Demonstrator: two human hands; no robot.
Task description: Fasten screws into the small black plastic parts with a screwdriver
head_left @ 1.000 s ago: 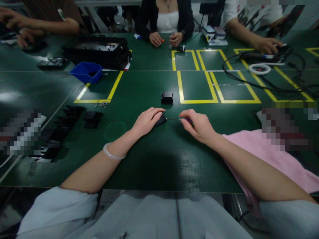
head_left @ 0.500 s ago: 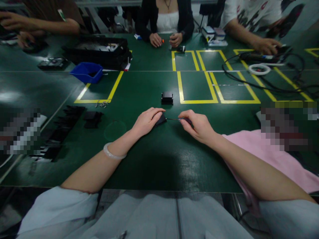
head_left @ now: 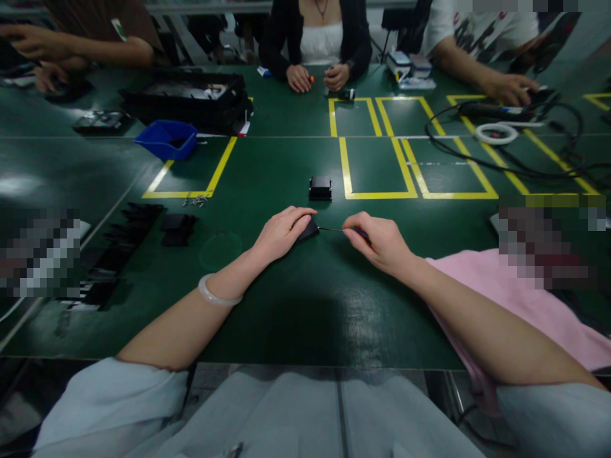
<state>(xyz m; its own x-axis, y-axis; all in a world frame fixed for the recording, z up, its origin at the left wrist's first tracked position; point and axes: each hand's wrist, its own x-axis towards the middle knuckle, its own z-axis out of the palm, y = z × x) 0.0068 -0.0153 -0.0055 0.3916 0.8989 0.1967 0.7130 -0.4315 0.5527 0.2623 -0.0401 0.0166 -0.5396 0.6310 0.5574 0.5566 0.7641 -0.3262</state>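
Observation:
My left hand is closed over a small black block, holding it down on the green table; much of the block is hidden beneath the fingers. In my right hand is a screwdriver, its handle mostly covered by the fingers. The thin shaft lies nearly level and points left, with its tip at a screw on the block's right side. Just beyond my hands stands another black block with small screws showing at its sides.
Loose screws lie at left, near black parts and a blue bin. Black trays are stacked behind. A pink cloth is under my right forearm. Cables lie far right. Across the table sit several co-workers.
The fingers of my right hand have shifted very slightly on the screwdriver. My left hand and the block under it stay in place.

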